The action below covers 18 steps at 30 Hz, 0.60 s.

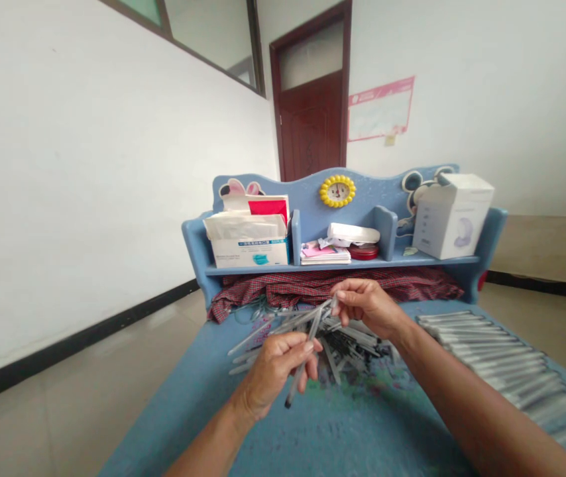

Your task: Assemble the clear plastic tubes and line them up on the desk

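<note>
A clear-barrelled pen [313,329] with a dark lower end slants between my hands. My left hand [283,364] is closed around its lower part, with the dark end poking out below the fingers. At the pen's upper end, my right hand [365,306] pinches a small clear plastic piece [334,303]; whether it is joined to the pen I cannot tell. Behind and under both hands lies a loose pile of clear pens and pen parts [350,341], some with dark ends. Part of the pile is hidden by the hands.
Rows of similar pens [492,358] lie on the right of the blue desk [283,444]. A checked cloth [248,288] lies below the shelf [387,264]. On it stand a mask box [248,248], papers [325,255] and a white box [452,218].
</note>
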Tool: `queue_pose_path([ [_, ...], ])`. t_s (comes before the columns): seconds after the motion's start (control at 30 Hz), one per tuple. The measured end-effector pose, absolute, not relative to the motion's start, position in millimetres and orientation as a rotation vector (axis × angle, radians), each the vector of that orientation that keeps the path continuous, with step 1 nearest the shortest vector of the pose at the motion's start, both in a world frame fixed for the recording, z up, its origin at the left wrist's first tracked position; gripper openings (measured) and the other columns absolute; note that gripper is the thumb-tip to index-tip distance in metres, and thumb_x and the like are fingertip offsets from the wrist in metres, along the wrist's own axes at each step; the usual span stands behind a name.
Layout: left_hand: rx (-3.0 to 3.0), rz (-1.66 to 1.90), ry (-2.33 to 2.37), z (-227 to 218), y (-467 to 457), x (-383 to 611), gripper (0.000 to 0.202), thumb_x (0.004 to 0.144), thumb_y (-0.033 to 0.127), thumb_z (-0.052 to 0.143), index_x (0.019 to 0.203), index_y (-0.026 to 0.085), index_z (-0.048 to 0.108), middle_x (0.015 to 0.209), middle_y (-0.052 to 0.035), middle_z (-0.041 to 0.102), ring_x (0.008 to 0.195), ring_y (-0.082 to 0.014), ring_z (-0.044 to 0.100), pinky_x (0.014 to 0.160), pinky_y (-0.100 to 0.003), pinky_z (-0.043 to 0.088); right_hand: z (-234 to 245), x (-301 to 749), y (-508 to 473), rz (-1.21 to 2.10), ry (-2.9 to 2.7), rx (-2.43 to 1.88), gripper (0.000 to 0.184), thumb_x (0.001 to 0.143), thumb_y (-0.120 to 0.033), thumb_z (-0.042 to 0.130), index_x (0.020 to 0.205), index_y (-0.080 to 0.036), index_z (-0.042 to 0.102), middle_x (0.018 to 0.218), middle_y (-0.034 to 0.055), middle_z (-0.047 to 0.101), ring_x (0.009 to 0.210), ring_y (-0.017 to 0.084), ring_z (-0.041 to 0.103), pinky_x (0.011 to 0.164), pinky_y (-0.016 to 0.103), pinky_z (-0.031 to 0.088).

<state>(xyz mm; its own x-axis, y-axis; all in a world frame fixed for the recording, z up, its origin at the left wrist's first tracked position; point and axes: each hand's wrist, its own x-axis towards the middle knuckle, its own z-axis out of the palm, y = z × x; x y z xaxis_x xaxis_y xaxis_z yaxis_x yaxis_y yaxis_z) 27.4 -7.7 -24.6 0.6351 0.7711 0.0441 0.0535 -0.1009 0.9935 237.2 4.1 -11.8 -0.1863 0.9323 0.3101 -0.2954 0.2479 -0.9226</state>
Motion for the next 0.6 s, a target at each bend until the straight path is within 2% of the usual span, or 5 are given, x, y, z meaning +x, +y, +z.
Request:
queue_pose_path([
  [0.6, 1.618, 0.654, 0.69, -26.1, -9.4, 26.4, 0.029, 0.08, 0.04, 0.051, 0.078, 0.012, 0.061, 0.057, -0.003, 0.062, 0.039, -0.0074, 0.047, 0.041, -0.019, 0.03, -15.5, 224.2, 1.2, 1.26, -1.291, -0.688, 0.027, 0.069, -0.036, 0.069, 0.078, -0.013, 0.06, 0.063, 0.003, 0.066, 0.043, 0.01, 0.056, 0.043, 0.022, 0.045],
])
